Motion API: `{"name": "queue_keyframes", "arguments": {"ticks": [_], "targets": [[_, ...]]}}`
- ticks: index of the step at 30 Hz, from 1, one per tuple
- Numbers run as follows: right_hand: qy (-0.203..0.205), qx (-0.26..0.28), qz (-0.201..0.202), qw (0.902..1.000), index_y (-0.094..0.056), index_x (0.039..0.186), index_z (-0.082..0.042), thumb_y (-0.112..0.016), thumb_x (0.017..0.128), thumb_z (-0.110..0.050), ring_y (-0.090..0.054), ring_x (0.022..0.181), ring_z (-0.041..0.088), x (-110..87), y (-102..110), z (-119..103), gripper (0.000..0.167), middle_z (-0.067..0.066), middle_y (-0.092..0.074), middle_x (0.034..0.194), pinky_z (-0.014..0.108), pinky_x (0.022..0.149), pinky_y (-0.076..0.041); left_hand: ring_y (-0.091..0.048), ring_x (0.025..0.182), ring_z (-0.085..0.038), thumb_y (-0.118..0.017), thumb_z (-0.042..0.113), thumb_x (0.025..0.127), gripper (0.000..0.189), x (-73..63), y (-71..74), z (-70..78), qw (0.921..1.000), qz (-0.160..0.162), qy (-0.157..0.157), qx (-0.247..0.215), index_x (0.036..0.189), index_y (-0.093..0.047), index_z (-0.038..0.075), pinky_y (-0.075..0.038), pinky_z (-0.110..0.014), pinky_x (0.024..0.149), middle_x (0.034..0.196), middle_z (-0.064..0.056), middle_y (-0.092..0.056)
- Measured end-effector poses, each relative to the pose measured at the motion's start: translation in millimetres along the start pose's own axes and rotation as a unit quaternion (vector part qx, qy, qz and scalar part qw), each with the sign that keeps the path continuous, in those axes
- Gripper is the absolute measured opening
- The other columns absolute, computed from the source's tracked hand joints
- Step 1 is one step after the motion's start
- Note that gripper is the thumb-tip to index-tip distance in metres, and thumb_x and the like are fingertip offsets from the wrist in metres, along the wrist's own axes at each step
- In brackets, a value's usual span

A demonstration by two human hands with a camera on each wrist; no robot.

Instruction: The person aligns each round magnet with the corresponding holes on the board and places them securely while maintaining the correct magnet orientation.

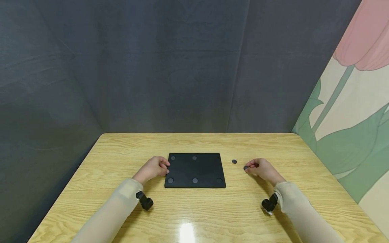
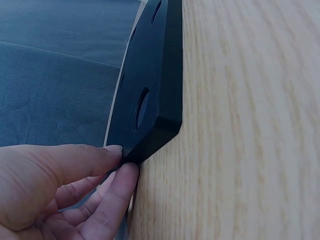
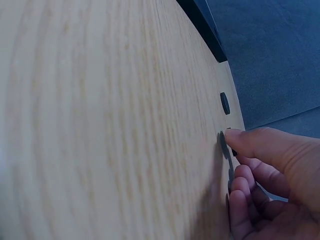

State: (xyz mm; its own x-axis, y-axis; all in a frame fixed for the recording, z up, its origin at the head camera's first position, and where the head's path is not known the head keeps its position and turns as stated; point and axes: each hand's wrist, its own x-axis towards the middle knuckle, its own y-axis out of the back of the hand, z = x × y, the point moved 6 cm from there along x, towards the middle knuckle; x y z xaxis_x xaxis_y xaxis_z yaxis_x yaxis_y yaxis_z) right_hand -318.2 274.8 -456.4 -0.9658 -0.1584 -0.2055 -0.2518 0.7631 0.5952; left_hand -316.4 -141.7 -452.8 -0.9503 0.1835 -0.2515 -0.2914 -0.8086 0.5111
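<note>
A flat black rectangular board (image 1: 194,169) lies on the wooden table, with round grey discs (image 1: 195,180) set in several places on its face. At the board's right side, two round spots look darker than the others. My left hand (image 1: 157,166) pinches the board's left edge; in the left wrist view the thumb and a finger meet at its corner, beside a round recess (image 2: 142,108). To the right of the board, my right hand (image 1: 261,168) pinches a small dark disc (image 1: 245,167) by its edge, low over the table. The thumb partly hides this disc in the right wrist view.
Another dark disc (image 1: 234,161) lies flat on the table (image 1: 194,206) between the board and my right hand. A dark grey curtain (image 1: 170,67) hangs behind the table's far edge. On the right stands a wall with a painted tulip (image 1: 361,37).
</note>
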Motion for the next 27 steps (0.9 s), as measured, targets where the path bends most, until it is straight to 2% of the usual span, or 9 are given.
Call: {"name": "queue_keyframes", "arguments": {"ticks": [15, 21, 27], "targets": [[0.033, -0.028, 0.007, 0.9991, -0.063, 0.105, 0.004, -0.069, 0.089, -0.011, -0.053, 0.081, 0.014, -0.7, 0.0, -16.3, 0.024, 0.007, -0.061, 0.091, 0.023, 0.067, -0.046, -0.057, 0.075, -0.019, -0.066, -0.008, 0.082, 0.023, -1.2, 0.1, 0.1, 1.0, 0.004, 0.002, 0.001, 0.104, -0.063, 0.0, -0.05, -0.028, 0.066, 0.088, -0.011, -0.057], [0.046, -0.029, 0.004, 0.9985, -0.064, 0.106, 0.004, -0.068, 0.089, -0.012, -0.055, 0.08, 0.015, -2.5, -1.7, -30.8, 0.023, 0.006, -0.062, 0.091, 0.026, 0.068, -0.05, -0.057, 0.074, -0.019, -0.066, -0.008, 0.083, 0.023, -0.3, 0.2, -1.1, 1.0, 0.001, 0.002, -0.004, 0.104, -0.062, -0.001, -0.051, -0.028, 0.067, 0.088, -0.011, -0.056], [0.057, -0.045, 0.012, 0.9973, -0.066, 0.105, 0.001, -0.068, 0.089, -0.013, -0.055, 0.079, 0.015, -7.1, -5.2, -48.0, 0.021, 0.006, -0.06, 0.091, 0.025, 0.067, -0.048, -0.057, 0.075, -0.018, -0.065, -0.008, 0.084, 0.023, -1.5, 0.4, 0.1, 1.0, -0.003, 0.002, -0.008, 0.105, -0.062, -0.002, -0.051, -0.028, 0.067, 0.088, -0.011, -0.056]]}}
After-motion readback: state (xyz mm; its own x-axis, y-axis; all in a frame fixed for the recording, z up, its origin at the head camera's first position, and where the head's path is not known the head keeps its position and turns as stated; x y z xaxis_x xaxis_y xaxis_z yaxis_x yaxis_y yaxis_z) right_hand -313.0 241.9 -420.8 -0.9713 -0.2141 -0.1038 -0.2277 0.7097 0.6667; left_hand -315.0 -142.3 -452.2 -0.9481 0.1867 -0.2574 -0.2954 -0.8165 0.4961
